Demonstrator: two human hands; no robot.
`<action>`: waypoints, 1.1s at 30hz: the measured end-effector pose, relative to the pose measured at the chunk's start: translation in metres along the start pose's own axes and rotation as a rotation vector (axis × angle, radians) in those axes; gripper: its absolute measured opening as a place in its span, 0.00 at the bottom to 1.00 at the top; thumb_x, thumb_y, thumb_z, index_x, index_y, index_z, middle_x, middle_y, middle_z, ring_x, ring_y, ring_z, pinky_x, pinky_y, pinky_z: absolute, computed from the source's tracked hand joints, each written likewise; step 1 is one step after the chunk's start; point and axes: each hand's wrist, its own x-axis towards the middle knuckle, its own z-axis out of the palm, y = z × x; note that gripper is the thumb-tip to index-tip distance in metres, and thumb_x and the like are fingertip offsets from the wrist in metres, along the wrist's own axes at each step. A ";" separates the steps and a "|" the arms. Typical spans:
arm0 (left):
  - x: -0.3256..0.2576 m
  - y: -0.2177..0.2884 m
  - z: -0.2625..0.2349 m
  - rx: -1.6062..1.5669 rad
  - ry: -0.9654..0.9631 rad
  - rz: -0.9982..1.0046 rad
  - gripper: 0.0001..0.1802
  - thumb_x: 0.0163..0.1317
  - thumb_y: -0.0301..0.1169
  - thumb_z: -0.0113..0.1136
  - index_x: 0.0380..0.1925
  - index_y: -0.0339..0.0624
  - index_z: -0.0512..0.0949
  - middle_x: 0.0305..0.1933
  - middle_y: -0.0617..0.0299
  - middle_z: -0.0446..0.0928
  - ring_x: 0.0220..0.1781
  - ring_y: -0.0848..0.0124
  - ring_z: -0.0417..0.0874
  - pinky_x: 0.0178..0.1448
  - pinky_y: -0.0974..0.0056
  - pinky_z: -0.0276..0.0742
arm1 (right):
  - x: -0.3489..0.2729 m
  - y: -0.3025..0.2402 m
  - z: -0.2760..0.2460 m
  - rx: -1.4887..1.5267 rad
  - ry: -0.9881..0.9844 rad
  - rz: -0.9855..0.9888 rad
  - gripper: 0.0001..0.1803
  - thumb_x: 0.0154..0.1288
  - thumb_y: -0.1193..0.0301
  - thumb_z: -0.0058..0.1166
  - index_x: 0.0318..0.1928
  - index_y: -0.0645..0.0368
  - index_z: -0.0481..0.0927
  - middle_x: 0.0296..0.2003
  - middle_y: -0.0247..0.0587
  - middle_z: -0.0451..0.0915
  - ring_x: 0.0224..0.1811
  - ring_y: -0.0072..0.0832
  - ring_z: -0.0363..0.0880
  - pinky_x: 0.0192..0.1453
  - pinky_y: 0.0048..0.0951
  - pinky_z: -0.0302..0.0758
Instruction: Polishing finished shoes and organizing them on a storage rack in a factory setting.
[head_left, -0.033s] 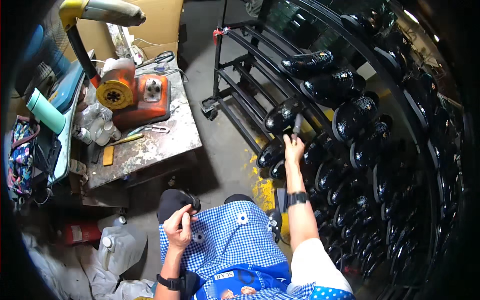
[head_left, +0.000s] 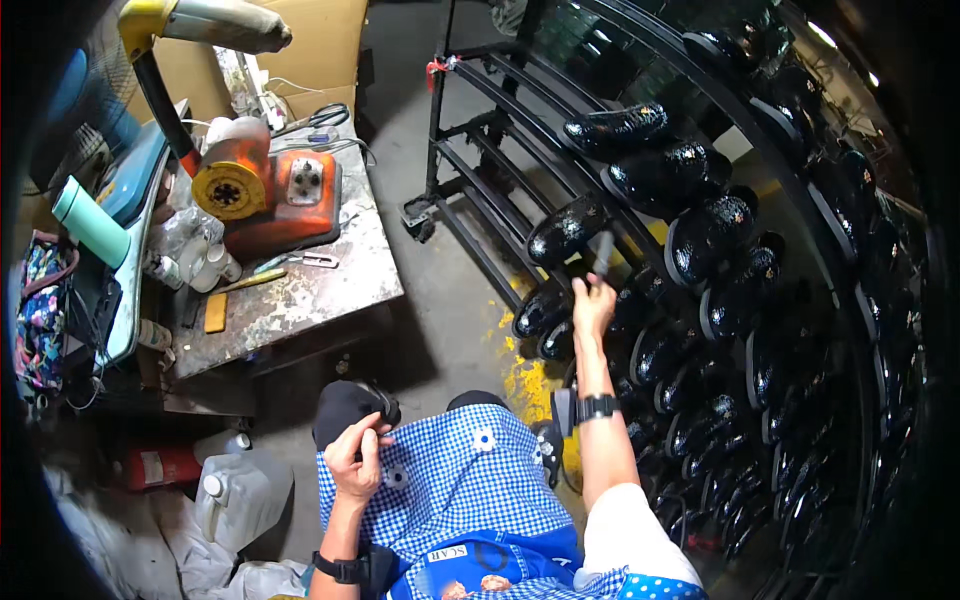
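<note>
Two hands busy: right hand (head_left: 593,300) pinches what looks like a brush (head_left: 603,252) at a glossy shoe (head_left: 566,229), twelve o'clock; left hand (head_left: 356,458) grips a dark shoe (head_left: 350,408). Next dab wants steadiness.

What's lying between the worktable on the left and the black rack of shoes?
Only a strip of bare grey floor, with yellow paint marks near the rack, between it and the worktable; the head view shows it.

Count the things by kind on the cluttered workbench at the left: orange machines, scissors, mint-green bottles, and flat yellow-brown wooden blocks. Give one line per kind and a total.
Orange machine: 1
Scissors: 1
Mint-green bottle: 1
Flat yellow-brown wooden block: 1
Total: 4
Other small items on the workbench are too cluttered to count.
</note>
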 end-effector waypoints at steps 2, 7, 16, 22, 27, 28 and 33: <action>0.000 -0.002 -0.003 0.009 0.026 -0.011 0.12 0.62 0.22 0.44 0.39 0.28 0.76 0.29 0.53 0.79 0.26 0.71 0.81 0.34 0.72 0.78 | 0.005 -0.006 -0.019 -0.152 0.114 -0.149 0.16 0.54 0.68 0.55 0.43 0.62 0.75 0.41 0.47 0.72 0.42 0.39 0.75 0.47 0.35 0.72; 0.002 0.000 -0.002 0.021 -0.021 0.027 0.12 0.62 0.23 0.44 0.38 0.27 0.76 0.28 0.53 0.79 0.26 0.72 0.81 0.32 0.72 0.77 | 0.081 0.002 -0.086 -0.751 -0.245 0.115 0.23 0.60 0.57 0.44 0.51 0.57 0.73 0.50 0.49 0.73 0.50 0.44 0.73 0.52 0.40 0.69; 0.000 0.004 0.005 0.049 -0.005 0.000 0.12 0.62 0.23 0.45 0.37 0.28 0.77 0.27 0.53 0.79 0.24 0.72 0.81 0.31 0.73 0.77 | 0.062 0.016 -0.109 -0.153 -0.657 0.126 0.19 0.44 0.68 0.66 0.36 0.67 0.78 0.34 0.37 0.79 0.34 0.24 0.75 0.42 0.27 0.72; 0.001 0.004 0.007 0.083 -0.023 0.027 0.12 0.62 0.23 0.45 0.37 0.28 0.77 0.27 0.53 0.80 0.24 0.72 0.81 0.31 0.73 0.77 | -0.064 -0.035 -0.143 0.461 -0.627 0.229 0.11 0.41 0.79 0.66 0.28 0.62 0.78 0.27 0.26 0.76 0.28 0.17 0.72 0.35 0.22 0.69; -0.002 -0.001 0.011 -0.004 0.042 -0.027 0.10 0.59 0.20 0.47 0.35 0.29 0.77 0.27 0.54 0.79 0.24 0.73 0.82 0.30 0.74 0.76 | -0.110 -0.087 -0.156 0.505 -0.765 0.088 0.07 0.42 0.79 0.63 0.23 0.62 0.77 0.23 0.29 0.70 0.26 0.19 0.68 0.33 0.21 0.65; -0.003 0.000 0.011 -0.008 0.045 -0.020 0.09 0.59 0.20 0.47 0.36 0.30 0.78 0.27 0.54 0.80 0.24 0.73 0.82 0.30 0.74 0.76 | -0.115 -0.092 -0.159 0.541 -0.783 0.083 0.07 0.42 0.78 0.63 0.23 0.62 0.77 0.23 0.30 0.70 0.26 0.19 0.68 0.32 0.22 0.64; -0.011 -0.002 0.004 -0.020 -0.001 -0.041 0.11 0.62 0.23 0.46 0.39 0.30 0.77 0.29 0.55 0.80 0.27 0.74 0.81 0.34 0.74 0.77 | -0.141 -0.125 -0.165 0.516 -0.817 -0.113 0.08 0.42 0.79 0.64 0.26 0.64 0.78 0.24 0.33 0.72 0.27 0.21 0.70 0.32 0.24 0.66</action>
